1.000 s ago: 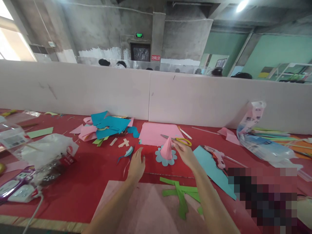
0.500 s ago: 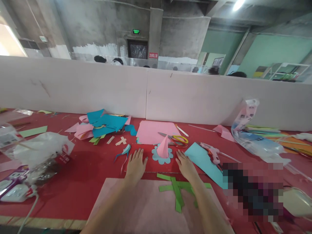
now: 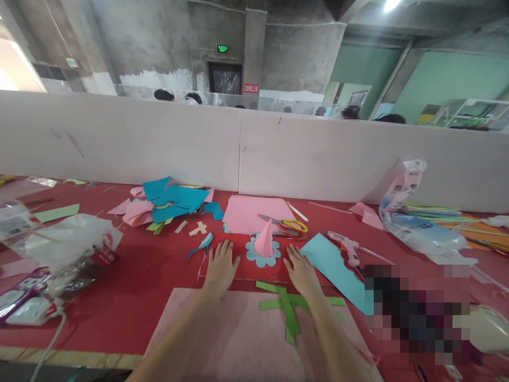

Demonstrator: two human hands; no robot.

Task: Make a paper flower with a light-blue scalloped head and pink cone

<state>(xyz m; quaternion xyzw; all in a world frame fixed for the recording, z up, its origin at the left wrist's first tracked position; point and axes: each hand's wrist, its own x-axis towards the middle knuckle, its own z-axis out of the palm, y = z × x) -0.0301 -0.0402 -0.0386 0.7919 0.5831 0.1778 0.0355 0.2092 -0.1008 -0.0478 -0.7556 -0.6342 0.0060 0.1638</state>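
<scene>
My left hand (image 3: pixel 221 268) lies flat on a red board (image 3: pixel 242 272), fingers stretched out and nothing in them. On the board's right part rests my right hand (image 3: pixel 301 269), also flat with extended fingers. Between the two hands stands a pink paper cone (image 3: pixel 264 241), point up, on a light blue scalloped paper flower (image 3: pixel 263 260). Neither hand touches the cone or the flower. Green paper strips (image 3: pixel 289 313) lie crossed on a pale pink sheet (image 3: pixel 214 329) beneath my forearms. A light blue paper piece (image 3: pixel 336 268) is just right of my right hand.
Behind the cone are pink sheets (image 3: pixel 254 209) with yellow-handled scissors (image 3: pixel 292 225). A pink glue gun (image 3: pixel 350 249) lies to the right. Blue and pink scraps (image 3: pixel 181 200), a plastic bag (image 3: pixel 71 241) and a power strip (image 3: pixel 27 302) occupy the left. A white partition (image 3: pixel 159 146) closes the back.
The cone and flower sit very slightly further left, and the red board appears to have shifted a little with my hands. Both hands stay flat; the view has moved slightly.
</scene>
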